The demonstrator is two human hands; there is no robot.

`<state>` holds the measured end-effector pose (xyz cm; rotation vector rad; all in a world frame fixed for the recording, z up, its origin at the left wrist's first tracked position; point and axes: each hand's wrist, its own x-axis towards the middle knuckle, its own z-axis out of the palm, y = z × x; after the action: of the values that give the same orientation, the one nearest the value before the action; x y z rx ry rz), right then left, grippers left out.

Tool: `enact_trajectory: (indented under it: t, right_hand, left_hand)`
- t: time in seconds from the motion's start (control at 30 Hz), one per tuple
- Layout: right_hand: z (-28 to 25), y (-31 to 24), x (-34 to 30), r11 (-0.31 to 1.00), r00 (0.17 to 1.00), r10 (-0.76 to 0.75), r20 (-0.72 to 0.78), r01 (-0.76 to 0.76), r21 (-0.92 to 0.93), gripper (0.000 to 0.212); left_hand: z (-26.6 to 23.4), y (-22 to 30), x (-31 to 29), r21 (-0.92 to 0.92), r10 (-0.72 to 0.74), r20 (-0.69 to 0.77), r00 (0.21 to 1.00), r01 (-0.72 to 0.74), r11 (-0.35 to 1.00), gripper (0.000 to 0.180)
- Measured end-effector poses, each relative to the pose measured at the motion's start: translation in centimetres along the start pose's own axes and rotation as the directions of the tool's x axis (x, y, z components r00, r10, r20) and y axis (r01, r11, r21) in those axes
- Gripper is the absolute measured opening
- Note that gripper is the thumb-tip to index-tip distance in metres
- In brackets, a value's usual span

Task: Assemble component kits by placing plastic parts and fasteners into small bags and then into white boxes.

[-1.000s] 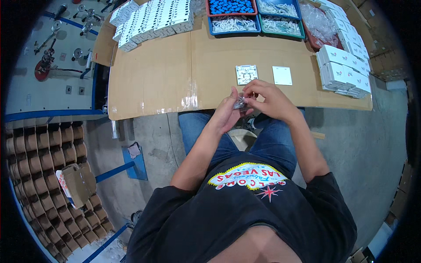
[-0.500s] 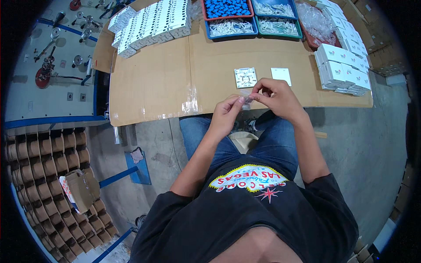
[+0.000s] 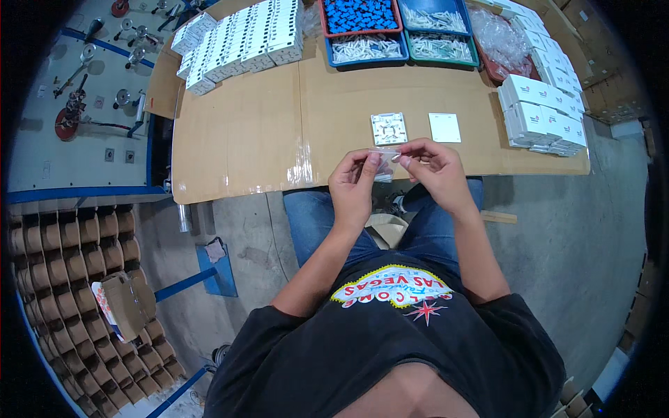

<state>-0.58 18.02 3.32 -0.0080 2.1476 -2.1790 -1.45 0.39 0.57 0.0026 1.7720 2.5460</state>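
Between my two hands hangs a small clear plastic bag (image 3: 384,169) at the near edge of the table. Some small pale pieces show low in it, too small to name. My left hand (image 3: 354,182) pinches the bag's upper left corner between thumb and fingers. At its upper right side, my right hand (image 3: 437,171) has thumb and forefinger closed on the edge. Just beyond the hands lies a square white frame with inner fittings (image 3: 389,129). To the right of that is a flat white square plate (image 3: 444,127).
Stacked white pieces (image 3: 244,38) stand far left, white stacks (image 3: 543,115) at right. Along the back sit a red tray of blue parts (image 3: 325,29), trays of white plugs (image 3: 369,63) and a red tray with clear bags (image 3: 498,75). Cardboard (image 3: 237,139) covers the table.
My hands have moved slightly apart and the bag now hangs spread between them. The right hand has lowered a little; the frame and plate stay on the table.
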Motion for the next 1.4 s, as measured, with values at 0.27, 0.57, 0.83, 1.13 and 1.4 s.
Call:
enact_trajectory:
  t: [0.27,0.57,0.83,1.13,1.4]
  right_hand:
    - [1.7,0.2,-0.5,0.986,0.988,0.059,-0.141,-0.035,0.163,0.012]
    - [2.4,1.5,-0.4,0.990,0.977,-0.040,-0.208,0.067,0.125,0.010]
    - [2.3,0.9,-0.4,0.985,0.991,0.036,-0.127,-0.014,0.172,0.012]
    - [2.7,1.2,-0.5,0.975,0.993,0.012,-0.117,0.014,0.220,0.010]
    - [2.5,1.2,-0.5,0.982,0.992,-0.017,-0.123,0.039,0.183,0.011]
  left_hand:
    - [0.6,0.3,-0.4,-0.017,0.032,0.043,0.999,-0.031,0.999,0.019]
    - [0.8,0.1,-0.6,0.033,0.078,0.012,0.997,-0.078,0.996,0.016]
    - [0.6,-0.1,-0.3,0.031,0.090,0.008,0.996,-0.091,0.995,0.016]
    - [0.3,-0.2,-0.6,0.048,0.097,0.016,0.995,-0.098,0.994,0.015]
    - [0.0,0.3,-0.3,-0.005,0.072,0.037,0.997,-0.071,0.997,0.015]
